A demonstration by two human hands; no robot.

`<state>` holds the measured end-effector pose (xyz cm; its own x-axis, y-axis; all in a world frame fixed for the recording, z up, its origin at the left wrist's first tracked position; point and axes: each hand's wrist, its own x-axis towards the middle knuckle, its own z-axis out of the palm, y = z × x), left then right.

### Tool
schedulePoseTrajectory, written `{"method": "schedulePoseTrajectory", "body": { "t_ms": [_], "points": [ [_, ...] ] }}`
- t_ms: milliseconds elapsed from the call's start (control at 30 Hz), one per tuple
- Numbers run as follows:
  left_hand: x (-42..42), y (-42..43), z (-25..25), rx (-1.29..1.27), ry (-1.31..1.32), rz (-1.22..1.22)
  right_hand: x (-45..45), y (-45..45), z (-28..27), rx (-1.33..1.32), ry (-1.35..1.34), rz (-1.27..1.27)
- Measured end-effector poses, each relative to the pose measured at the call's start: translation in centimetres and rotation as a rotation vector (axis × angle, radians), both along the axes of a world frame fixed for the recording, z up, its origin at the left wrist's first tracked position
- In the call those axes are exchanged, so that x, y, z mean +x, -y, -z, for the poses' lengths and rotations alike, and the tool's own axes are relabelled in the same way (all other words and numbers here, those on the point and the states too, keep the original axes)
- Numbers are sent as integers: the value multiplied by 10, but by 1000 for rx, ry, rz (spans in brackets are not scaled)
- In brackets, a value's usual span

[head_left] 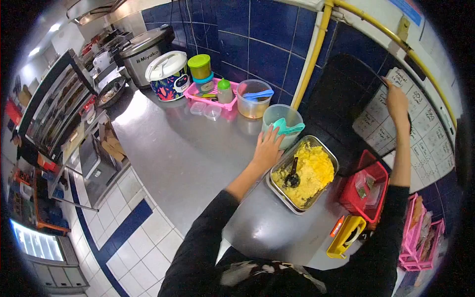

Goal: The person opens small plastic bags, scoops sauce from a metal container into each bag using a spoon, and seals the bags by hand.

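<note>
My left hand (pixel 268 149) rests against the near side of a clear round container (pixel 296 115), its fingers spread close to the teal scoop (pixel 284 126) inside. Raised at the right, my right hand (pixel 395 99) has its fingers closed on the edge of a dark, see-through panel (pixel 341 89) in front of the wall. Below the round container sits a metal tray (pixel 300 211) of yellow, crumbly food (pixel 314 171), with a black scoop (pixel 293 177) lying in it.
A red basket (pixel 377 173) and a yellow holder (pixel 341 251) stand right of the tray. Along the wall are a tub with blue scoops (pixel 253 106), a pink basket (pixel 228 105), a white-lidded cooker (pixel 168 69) and a large pot (pixel 143 47).
</note>
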<state>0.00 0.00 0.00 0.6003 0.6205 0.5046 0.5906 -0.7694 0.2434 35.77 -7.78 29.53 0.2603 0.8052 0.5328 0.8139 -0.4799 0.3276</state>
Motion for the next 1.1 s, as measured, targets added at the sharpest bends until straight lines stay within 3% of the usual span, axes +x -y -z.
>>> {"method": "schedulePoseTrajectory", "body": {
  "t_ms": [67,100,200,300,367,467,533,633,667,767,833,867,933,967,1033,1100],
  "points": [
    [9,-2,12,15,-203,-89,-22,48,-1,-40,27,16],
    [16,-62,4,76,-176,-80,-30,25,-10,36,88,18],
    [-15,-51,21,64,-122,-142,-92,68,-2,-45,54,147],
    [-64,-25,7,61,-27,-168,-166,106,22,64,200,-9],
    [-93,-17,5,21,40,-188,-234,125,39,46,62,-72],
    [-122,-27,6,-105,84,-241,-303,151,122,87,-193,-211],
    [-135,-44,20,-109,254,-123,-338,170,188,128,-267,-250],
    [-146,-37,-5,-53,400,-209,-355,202,283,149,-220,-181],
    [-151,-29,-16,-21,453,-228,-353,203,308,140,-239,-268],
    [-170,4,-18,-38,530,-288,-349,205,347,245,-172,-242],
    [-172,36,-25,-160,744,-129,-354,198,325,41,-333,-119],
    [-171,54,-31,-154,750,-123,-371,197,305,36,-540,-103],
    [-156,95,-58,-486,948,28,-376,217,300,57,-598,-103],
    [-150,111,-76,-492,950,53,-380,230,299,73,-666,-116],
    [-136,149,-116,-669,1088,493,-390,268,301,56,-646,-80],
    [-123,186,-155,-686,1144,924,-402,313,314,216,-791,-84]
  ]
}}
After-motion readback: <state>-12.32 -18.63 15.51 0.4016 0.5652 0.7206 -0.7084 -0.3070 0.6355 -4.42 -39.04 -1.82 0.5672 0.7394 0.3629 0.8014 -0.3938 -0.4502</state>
